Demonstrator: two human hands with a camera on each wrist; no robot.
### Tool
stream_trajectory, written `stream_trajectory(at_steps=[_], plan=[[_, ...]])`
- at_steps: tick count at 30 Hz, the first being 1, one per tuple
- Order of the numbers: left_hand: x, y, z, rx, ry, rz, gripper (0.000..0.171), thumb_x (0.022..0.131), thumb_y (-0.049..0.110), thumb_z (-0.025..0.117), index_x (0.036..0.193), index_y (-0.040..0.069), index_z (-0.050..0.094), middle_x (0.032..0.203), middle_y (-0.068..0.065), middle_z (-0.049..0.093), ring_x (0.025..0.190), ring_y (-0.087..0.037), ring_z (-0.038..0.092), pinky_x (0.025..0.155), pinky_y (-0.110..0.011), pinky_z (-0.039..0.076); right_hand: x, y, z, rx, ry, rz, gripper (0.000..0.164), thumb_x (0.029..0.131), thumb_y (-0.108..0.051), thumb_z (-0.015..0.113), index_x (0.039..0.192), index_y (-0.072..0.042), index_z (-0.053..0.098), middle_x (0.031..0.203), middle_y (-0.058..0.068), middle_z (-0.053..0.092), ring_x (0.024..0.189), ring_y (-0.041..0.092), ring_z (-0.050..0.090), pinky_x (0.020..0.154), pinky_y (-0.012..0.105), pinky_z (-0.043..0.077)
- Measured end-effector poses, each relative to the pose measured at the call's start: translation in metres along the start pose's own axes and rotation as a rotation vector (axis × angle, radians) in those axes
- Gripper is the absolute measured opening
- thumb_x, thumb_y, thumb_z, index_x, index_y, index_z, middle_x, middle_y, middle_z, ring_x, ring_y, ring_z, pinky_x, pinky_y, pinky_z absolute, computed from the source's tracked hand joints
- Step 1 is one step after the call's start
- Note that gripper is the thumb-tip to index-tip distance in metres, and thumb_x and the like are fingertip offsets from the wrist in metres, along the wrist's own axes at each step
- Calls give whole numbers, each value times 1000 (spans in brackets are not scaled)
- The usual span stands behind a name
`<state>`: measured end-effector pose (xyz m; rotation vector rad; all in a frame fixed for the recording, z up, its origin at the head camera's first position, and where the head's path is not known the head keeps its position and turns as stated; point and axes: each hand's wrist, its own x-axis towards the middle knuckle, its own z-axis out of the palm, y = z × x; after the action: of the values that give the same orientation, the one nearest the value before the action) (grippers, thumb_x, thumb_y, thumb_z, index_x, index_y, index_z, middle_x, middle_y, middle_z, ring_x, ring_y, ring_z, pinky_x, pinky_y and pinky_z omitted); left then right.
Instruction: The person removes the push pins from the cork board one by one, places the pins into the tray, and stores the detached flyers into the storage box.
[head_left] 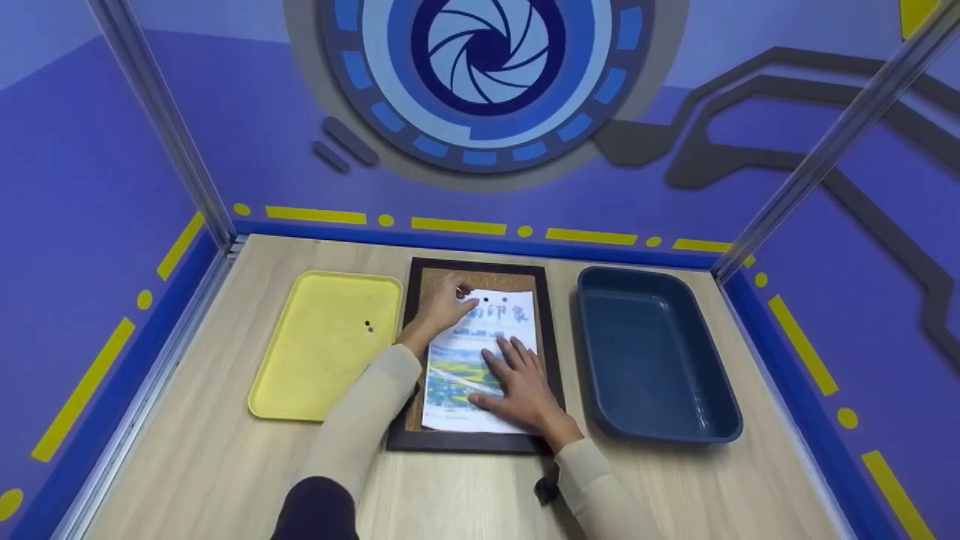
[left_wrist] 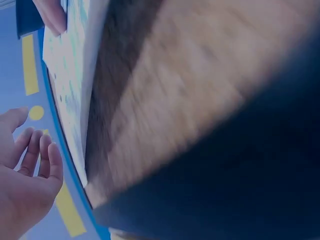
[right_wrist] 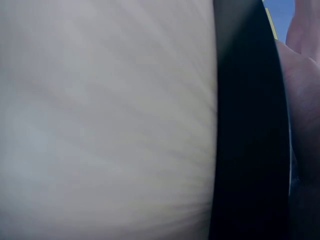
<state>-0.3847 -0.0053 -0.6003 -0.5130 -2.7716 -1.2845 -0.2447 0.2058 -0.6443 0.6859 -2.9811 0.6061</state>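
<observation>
A white printed sheet [head_left: 480,337] with a landscape picture and large blue characters lies on a black-framed cork board [head_left: 506,280]. Two small dark pins [head_left: 486,299] show near the sheet's top edge. My left hand [head_left: 446,304] is at the sheet's upper left corner, its fingers bent. In the left wrist view that hand [left_wrist: 27,175] has thumb and fingers apart, and I see nothing between them. My right hand [head_left: 519,386] rests spread on the sheet's lower right, over the picture. The right wrist view mostly shows sleeve and a dark strap.
Left of the board lies a yellow tray [head_left: 315,360] with a few small dark pins [head_left: 368,325] on it. A deep dark blue bin [head_left: 649,352] stands on the right. Blue panels [head_left: 247,142] with metal posts enclose the wooden table [head_left: 202,420].
</observation>
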Motion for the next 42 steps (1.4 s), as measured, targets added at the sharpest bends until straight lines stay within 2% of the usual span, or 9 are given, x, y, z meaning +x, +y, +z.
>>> stream_trajectory(at_steps=[3,5,11,21,30,36,42], plan=[[6,5,12,-19,-31,-37,31,99,15,76,124,-2,71,121,-15,69,112,-29,67,98,-42,55,0,1,0,3,11,-10,92,91,-76,63,161,-19,48,172,16,28,159,43,19,124,66,15],[10,7,19,-35,-39,-37,31,99,11,76,125,-4,70,121,-18,68,113,-31,66,99,-43,55,-1,1,0,4,19,-20,91,91,-75,64,160,-18,49,171,18,29,159,44,20,124,67,17],[22,5,36,75,-47,-78,31,100,14,75,127,-1,71,122,-14,66,116,-29,64,104,-43,51,-1,1,0,7,8,-16,92,91,-76,62,162,-19,46,173,16,27,160,42,17,125,66,15],[23,-2,40,28,-8,-122,23,99,11,75,121,3,73,120,-13,67,115,-29,65,103,-43,52,-1,0,0,26,11,-7,90,92,-75,63,161,-20,47,173,15,28,160,42,17,125,64,14],[29,-4,50,100,66,-147,12,97,15,78,106,7,78,112,-11,68,108,-29,66,98,-44,53,-1,-1,-2,23,5,-10,90,92,-74,62,162,-20,46,173,15,27,160,42,17,126,64,14],[29,1,53,164,96,-199,12,98,18,76,105,10,81,112,-8,69,105,-29,68,94,-44,55,0,0,-1,20,2,-10,91,92,-75,63,162,-20,46,173,15,26,160,41,16,126,63,14],[29,1,56,180,127,-199,11,98,19,77,103,11,83,109,-6,70,102,-27,69,92,-43,55,0,0,1,13,5,0,91,91,-77,62,162,-21,46,173,14,27,160,41,16,126,63,15]])
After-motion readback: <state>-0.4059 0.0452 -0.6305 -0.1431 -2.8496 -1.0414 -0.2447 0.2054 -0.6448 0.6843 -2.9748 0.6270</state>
